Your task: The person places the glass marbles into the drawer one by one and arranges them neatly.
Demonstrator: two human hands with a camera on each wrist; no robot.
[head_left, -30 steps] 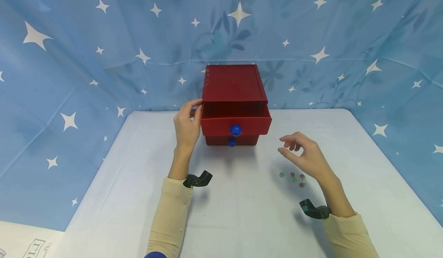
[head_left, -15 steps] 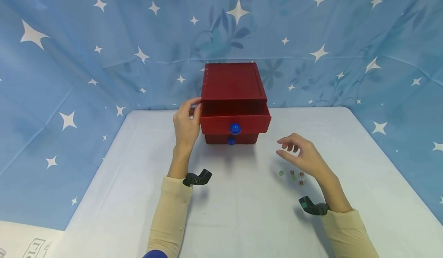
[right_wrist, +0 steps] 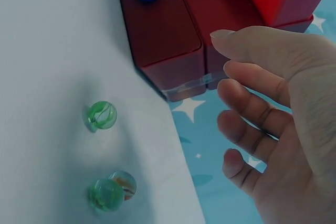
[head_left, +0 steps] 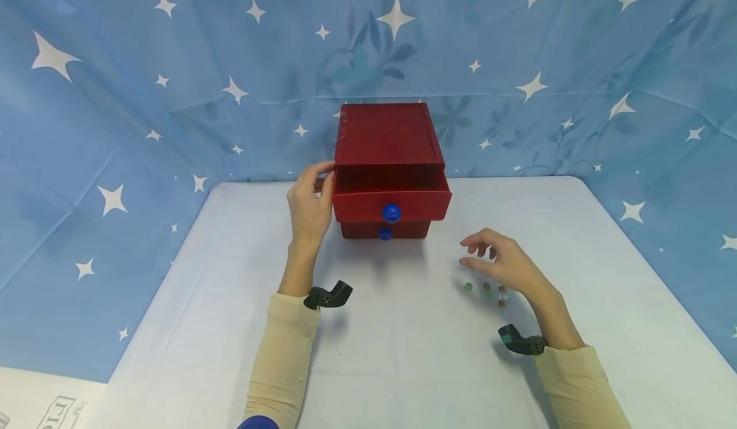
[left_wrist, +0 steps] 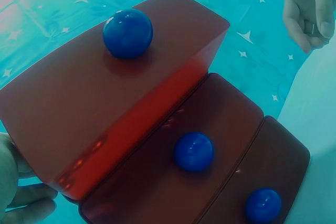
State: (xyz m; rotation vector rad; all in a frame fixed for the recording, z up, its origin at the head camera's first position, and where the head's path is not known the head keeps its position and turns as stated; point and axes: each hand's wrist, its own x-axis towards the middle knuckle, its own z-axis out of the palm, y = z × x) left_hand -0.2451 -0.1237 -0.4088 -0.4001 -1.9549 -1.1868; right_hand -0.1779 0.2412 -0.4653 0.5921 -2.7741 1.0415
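The cabinet hides the rear of the top drawer; lettering is cropped.

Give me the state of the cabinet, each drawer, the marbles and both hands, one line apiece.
Red cabinet: upright on the table
Top drawer: pulled out
Middle drawer: closed
Bottom drawer: closed
Marbles: loose on the table, one green one apart from the rest
Left hand: touching the cabinet's left side
Right hand: raised above the table, holding nothing visible

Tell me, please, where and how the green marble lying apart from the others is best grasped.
Best pinch the green marble across its middle, coming from above with the right hand, I'd say: it is round, with free space around it.
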